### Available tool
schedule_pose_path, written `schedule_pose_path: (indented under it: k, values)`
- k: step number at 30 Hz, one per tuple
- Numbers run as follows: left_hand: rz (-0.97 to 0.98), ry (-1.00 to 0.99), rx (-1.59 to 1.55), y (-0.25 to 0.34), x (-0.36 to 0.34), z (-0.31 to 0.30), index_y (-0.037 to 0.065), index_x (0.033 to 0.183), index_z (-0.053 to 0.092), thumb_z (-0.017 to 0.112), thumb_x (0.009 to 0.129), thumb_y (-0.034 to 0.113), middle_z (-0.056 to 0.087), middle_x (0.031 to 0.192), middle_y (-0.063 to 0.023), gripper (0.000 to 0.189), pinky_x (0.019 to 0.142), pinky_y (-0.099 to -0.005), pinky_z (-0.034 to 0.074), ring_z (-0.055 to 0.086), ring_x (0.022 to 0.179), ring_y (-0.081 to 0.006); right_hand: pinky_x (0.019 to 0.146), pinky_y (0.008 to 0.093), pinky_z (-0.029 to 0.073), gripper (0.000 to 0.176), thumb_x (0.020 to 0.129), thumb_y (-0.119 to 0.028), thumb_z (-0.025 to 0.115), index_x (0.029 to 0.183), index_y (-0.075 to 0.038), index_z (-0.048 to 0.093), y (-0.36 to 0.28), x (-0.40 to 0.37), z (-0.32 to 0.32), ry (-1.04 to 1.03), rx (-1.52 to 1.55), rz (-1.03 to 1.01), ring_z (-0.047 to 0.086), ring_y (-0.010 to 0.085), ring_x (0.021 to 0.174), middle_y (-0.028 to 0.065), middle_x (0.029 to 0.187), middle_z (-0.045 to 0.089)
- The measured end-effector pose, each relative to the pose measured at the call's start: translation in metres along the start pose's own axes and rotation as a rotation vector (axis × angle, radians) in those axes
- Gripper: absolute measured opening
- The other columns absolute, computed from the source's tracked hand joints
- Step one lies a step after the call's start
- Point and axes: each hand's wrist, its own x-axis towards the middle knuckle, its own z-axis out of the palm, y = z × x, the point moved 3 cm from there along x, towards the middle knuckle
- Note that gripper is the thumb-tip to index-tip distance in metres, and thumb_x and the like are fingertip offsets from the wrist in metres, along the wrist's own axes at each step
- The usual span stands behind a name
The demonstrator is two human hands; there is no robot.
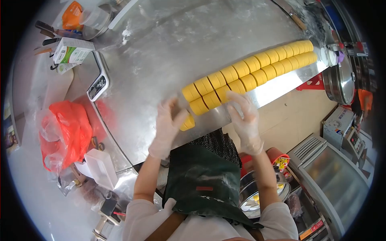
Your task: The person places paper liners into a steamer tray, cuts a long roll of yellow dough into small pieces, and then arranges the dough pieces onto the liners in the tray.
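Two close rows of yellow dough pieces [229, 74] run slantwise over the steel table, from its middle up to the right. A single dough piece [187, 123] lies apart from the rows, near the table's front edge. My left hand [165, 127], in a clear plastic glove, is just left of that piece, its thumb overlapping it in this view and its fingers apart. At the front row, my gloved right hand [246, 122] has thumb and fingers spread, with the fingertips right by the dough; nothing shows between them.
The steel table [148, 52] bears flour smears. On the left are a white scale [99, 78], a carton [72, 51], a red plastic bag [72, 128] and a white plastic box [102, 168]. A wooden-handled tool [298, 22] lies at the far right. A glass-topped freezer [335, 182] stands right.
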Motion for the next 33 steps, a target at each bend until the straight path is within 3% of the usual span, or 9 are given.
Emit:
schedule_pose_path:
  k: [2,5,8,15,20,24,27,30,33]
  values:
    - [-0.103,-0.003,-0.293,-0.012,0.043,0.003,0.005,0.126,0.061,0.076,0.082,0.030,0.059,0.115,-0.0133,0.052,0.093,-0.0405,0.050,0.060,0.106,-0.0341,0.084,0.0305,0.052,0.026,0.087,0.008,0.062,0.110,-0.002,0.067,0.024,-0.043,0.007,0.126,0.169,0.257,0.066,0.0207,0.094,0.0079,0.104,0.069]
    - [-0.026,-0.300,0.006,0.020,0.087,0.007,0.002,0.119,0.065,0.076,0.082,0.032,0.061,0.115,-0.0153,0.049,0.094,-0.0380,0.050,0.063,0.104,-0.0313,0.085,0.0253,0.050,0.023,0.093,0.009,0.055,0.110,-0.001,0.067,0.029,-0.085,0.031,0.124,0.462,0.601,0.062,0.0108,0.095,0.0035,0.100,0.068]
    - [-0.112,-0.397,-0.011,0.025,0.093,0.016,0.000,0.117,0.065,0.078,0.080,0.028,0.062,0.113,-0.0152,0.048,0.094,-0.0374,0.051,0.064,0.105,-0.0295,0.085,0.0230,0.049,0.023,0.094,0.008,0.056,0.113,0.000,0.067,0.024,-0.105,0.049,0.178,0.565,0.717,0.061,0.0092,0.092,0.0030,0.100,0.067]
    - [-0.244,-0.399,-0.033,0.043,0.078,0.010,0.002,0.120,0.062,0.082,0.074,0.017,0.065,0.115,-0.0167,0.052,0.095,-0.0371,0.051,0.065,0.107,-0.0289,0.083,0.0239,0.050,0.026,0.095,0.006,0.057,0.119,-0.001,0.064,0.020,-0.099,0.067,0.191,0.521,0.652,0.061,0.0091,0.092,0.0027,0.104,0.067]
    - [-0.227,-0.296,-0.098,0.031,0.068,0.008,0.008,0.126,0.060,0.083,0.073,0.016,0.068,0.117,-0.0116,0.058,0.093,-0.0322,0.053,0.067,0.107,-0.0222,0.082,0.0253,0.051,0.027,0.092,0.007,0.059,0.117,-0.002,0.064,0.020,-0.096,0.060,0.160,0.340,0.499,0.063,0.0135,0.088,0.0072,0.101,0.068]
    - [-0.385,-0.192,0.025,0.019,0.083,-0.022,0.009,0.128,0.060,0.083,0.074,0.021,0.068,0.118,-0.0128,0.060,0.094,-0.0323,0.052,0.066,0.107,-0.0221,0.082,0.0313,0.053,0.036,0.086,0.009,0.061,0.120,-0.004,0.063,0.018,-0.093,0.049,0.087,0.190,0.345,0.065,0.0201,0.091,0.0094,0.101,0.066]
    - [-0.309,-0.230,0.002,-0.001,0.090,-0.031,0.009,0.129,0.059,0.084,0.073,0.024,0.066,0.119,-0.0142,0.064,0.094,-0.0340,0.052,0.065,0.108,-0.0237,0.092,0.0362,0.051,0.048,0.077,0.010,0.067,0.122,-0.005,0.062,0.000,-0.061,0.042,-0.075,-0.139,0.026,0.065,0.0254,0.095,0.0083,0.105,0.066]
    - [-0.146,-0.170,0.209,-0.006,0.086,-0.027,0.010,0.134,0.055,0.085,0.070,0.025,0.062,0.122,-0.0157,0.072,0.094,-0.0370,0.052,0.061,0.111,-0.0286,0.105,0.0433,0.044,0.045,0.075,-0.001,0.068,0.120,-0.006,0.061,-0.026,-0.011,0.047,-0.253,-0.318,-0.352,0.066,0.0281,0.098,0.0089,0.107,0.067]
    - [0.015,-0.036,0.451,-0.008,0.078,-0.019,0.011,0.139,0.050,0.086,0.067,0.026,0.057,0.124,-0.0165,0.081,0.094,-0.0399,0.051,0.056,0.115,-0.0328,0.113,0.0430,0.035,0.029,0.081,-0.012,0.063,0.109,-0.005,0.061,-0.018,0.010,0.075,-0.505,-0.709,-0.645,0.065,0.0234,0.095,0.0067,0.098,0.066]
